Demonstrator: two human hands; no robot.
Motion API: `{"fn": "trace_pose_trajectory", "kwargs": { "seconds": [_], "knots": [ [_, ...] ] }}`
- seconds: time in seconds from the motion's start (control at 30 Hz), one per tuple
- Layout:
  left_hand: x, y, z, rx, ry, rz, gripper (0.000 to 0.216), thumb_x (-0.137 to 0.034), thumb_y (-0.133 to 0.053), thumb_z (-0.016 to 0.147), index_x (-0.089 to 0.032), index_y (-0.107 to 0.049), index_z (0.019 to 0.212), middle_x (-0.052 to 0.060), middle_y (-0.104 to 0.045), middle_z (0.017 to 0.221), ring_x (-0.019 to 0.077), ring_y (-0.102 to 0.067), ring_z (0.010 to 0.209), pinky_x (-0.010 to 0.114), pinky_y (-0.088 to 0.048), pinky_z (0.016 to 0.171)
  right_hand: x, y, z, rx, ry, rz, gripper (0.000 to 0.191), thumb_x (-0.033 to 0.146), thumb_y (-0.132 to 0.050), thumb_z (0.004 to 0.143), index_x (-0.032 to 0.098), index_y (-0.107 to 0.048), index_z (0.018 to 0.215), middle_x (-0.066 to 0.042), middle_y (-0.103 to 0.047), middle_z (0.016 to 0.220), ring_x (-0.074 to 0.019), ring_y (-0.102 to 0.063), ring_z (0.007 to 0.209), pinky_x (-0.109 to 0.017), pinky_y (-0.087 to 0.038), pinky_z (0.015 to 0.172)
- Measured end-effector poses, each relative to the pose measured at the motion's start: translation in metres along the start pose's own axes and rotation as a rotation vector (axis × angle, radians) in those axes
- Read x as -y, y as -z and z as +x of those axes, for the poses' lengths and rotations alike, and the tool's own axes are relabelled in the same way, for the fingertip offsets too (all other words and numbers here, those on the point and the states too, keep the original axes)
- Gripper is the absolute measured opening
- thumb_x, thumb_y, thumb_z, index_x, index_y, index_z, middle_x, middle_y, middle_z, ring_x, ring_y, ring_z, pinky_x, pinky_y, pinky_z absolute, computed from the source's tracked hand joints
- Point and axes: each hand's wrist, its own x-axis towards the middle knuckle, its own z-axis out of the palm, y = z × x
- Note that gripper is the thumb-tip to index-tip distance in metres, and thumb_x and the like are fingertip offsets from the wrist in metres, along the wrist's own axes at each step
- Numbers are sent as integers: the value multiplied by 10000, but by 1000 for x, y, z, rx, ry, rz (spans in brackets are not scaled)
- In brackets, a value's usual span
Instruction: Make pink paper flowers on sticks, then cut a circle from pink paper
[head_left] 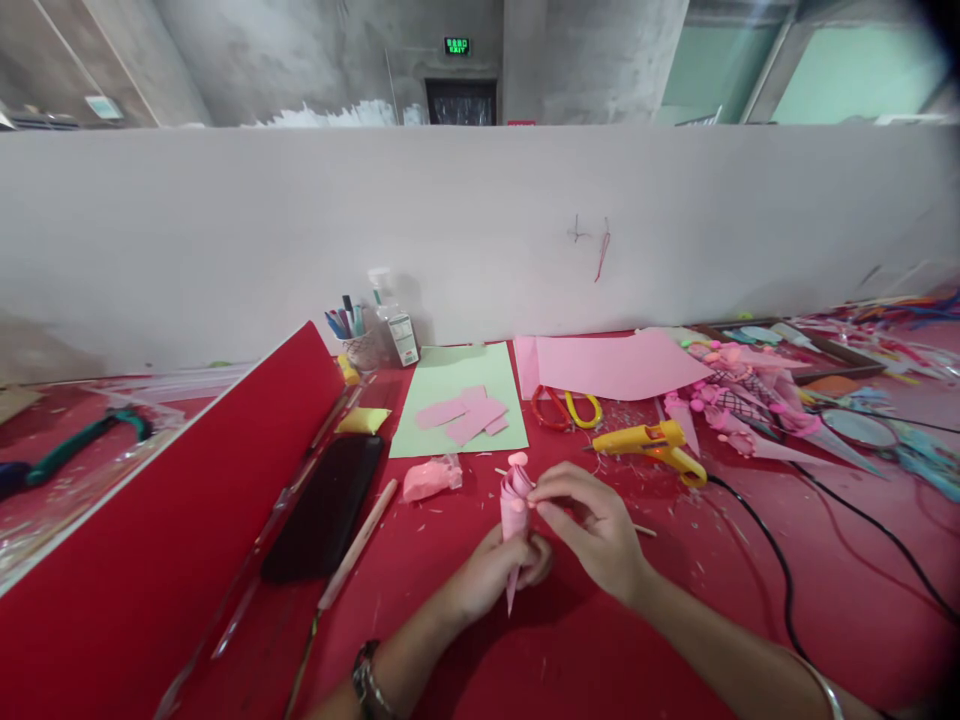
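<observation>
My left hand (508, 572) is closed around a pink rolled-paper cone (513, 515), its pointed end sticking out below the fist. Curled paper layers show at the cone's upper end, with small round pink blobs on them. The fingertips of my right hand (592, 520) pinch together at the cone's upper right edge; whatever lies between them is too small to make out. Just left of the cone, a lump of pink clay (431, 479) in clear wrap lies on the red table (592, 655).
Pink paper pieces (478, 416) lie on a green sheet (412, 440). Scissors (566, 408) and a yellow glue gun (652, 443) are to the right, before decorated pink cones (739, 405). A black phone (326, 508) and a stick (358, 543) sit left, beside a red panel (187, 500).
</observation>
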Motion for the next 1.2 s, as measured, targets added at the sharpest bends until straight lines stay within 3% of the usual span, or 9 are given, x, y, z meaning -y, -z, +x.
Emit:
{"fn": "trace_pose_trajectory", "kwargs": {
  "seconds": [0.43,0.6,0.8,0.93,1.1,1.2],
  "knots": [
    [-5,-2,-2,86,25,-4,160,-184,-380,510,-179,-297,374,-43,-244,387,70,-190,404,268,-125,447,-3,-5,-1,2,-176,212,14,193,-557,749,191,-555,762,-7,-504,755,-124,-501,713,-237,-421,640],
    [-2,2,-1,96,-13,-18,165,-218,-376,510,-184,-296,370,-36,-239,380,78,-199,405,268,-129,448,-10,-7,-1,53,-263,417,215,332,-570,745,200,-507,904,-25,-510,849,-140,-497,805,-268,-418,733],
    [1,-1,-4,123,16,24,148,-230,-380,521,-182,-311,399,-34,-263,406,79,-215,422,261,-155,461,-14,-11,-5,226,-438,646,344,318,-582,749,222,-455,1054,-36,-548,964,-145,-527,912,-308,-395,832],
    [-1,-4,-4,35,-4,77,189,-290,-423,612,-169,-364,478,-24,-337,484,93,-286,491,249,-209,507,-15,-8,-5,190,-440,636,315,251,-612,729,228,-503,1023,-9,-566,939,-117,-534,878,-263,-399,817],
    [1,-4,1,-330,31,289,269,-397,-486,680,-160,-399,586,-30,-343,578,98,-293,563,228,-242,538,-18,-5,-4,14,-470,609,384,220,-638,702,268,-487,1052,18,-553,955,-99,-526,871,-232,-410,798],
    [4,-4,3,-418,1,392,353,-482,-433,728,-152,-417,603,-23,-349,597,107,-307,591,229,-264,553,-16,-5,-1,0,-459,571,320,232,-626,711,246,-509,1009,11,-567,931,-117,-527,890,-248,-407,813]
  ]
}}
